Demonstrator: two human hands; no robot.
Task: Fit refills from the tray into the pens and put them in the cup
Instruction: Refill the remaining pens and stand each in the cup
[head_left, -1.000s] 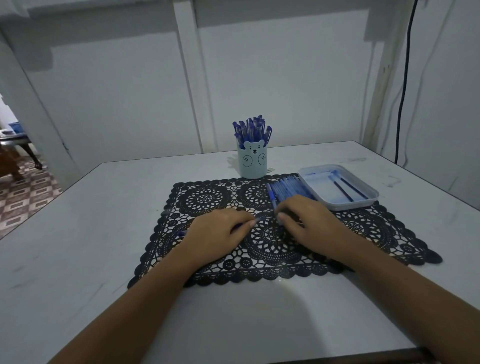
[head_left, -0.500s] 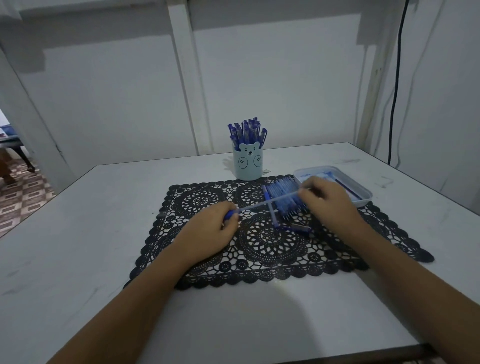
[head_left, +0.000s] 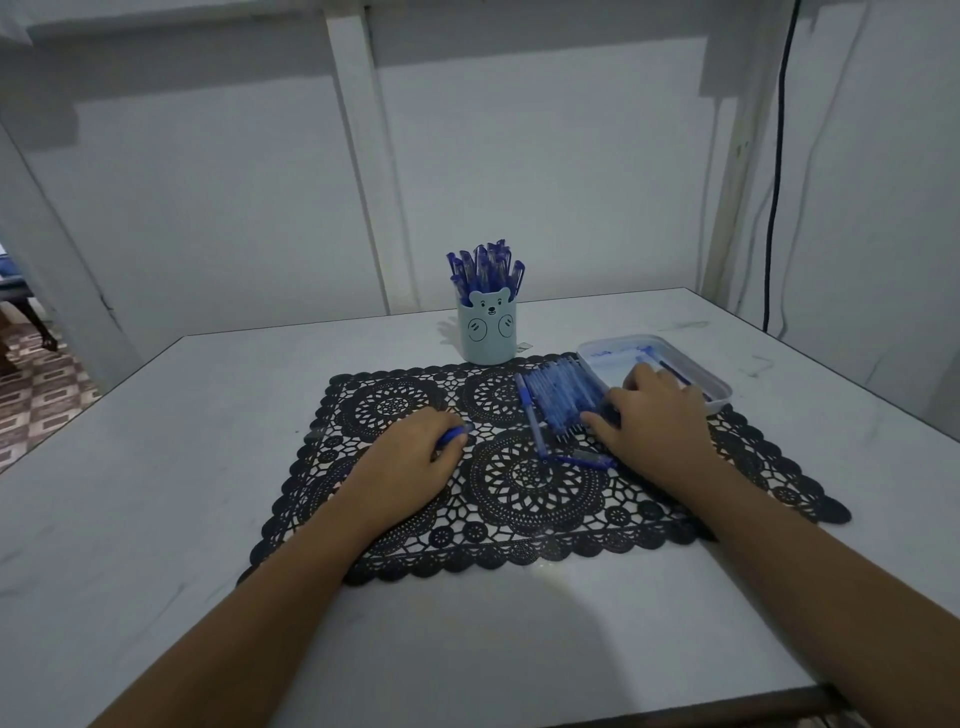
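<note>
A pale blue bear-face cup (head_left: 487, 332) stands at the mat's far edge, packed with several blue capped pens (head_left: 485, 270). Right of it a clear plastic tray (head_left: 719, 387) holds a few dark refills (head_left: 675, 371). A row of several translucent blue pens (head_left: 558, 392) lies on the mat beside the tray. My left hand (head_left: 415, 460) rests on the mat, closed around a blue pen (head_left: 456, 434) whose end pokes out by the thumb. My right hand (head_left: 657, 415) lies over the row with fingertips in the tray and thumb spread; I see nothing in it.
A black lace placemat (head_left: 519, 499) covers the middle of the white table (head_left: 182, 493). One loose pen (head_left: 532, 421) and a blue cap (head_left: 587, 460) lie on the mat between my hands. A black cable (head_left: 776, 182) hangs down the wall at right.
My hands have come apart. The right hand moved right, from beside the left hand to the tray. The left hand kept the pen and settled on the mat.
</note>
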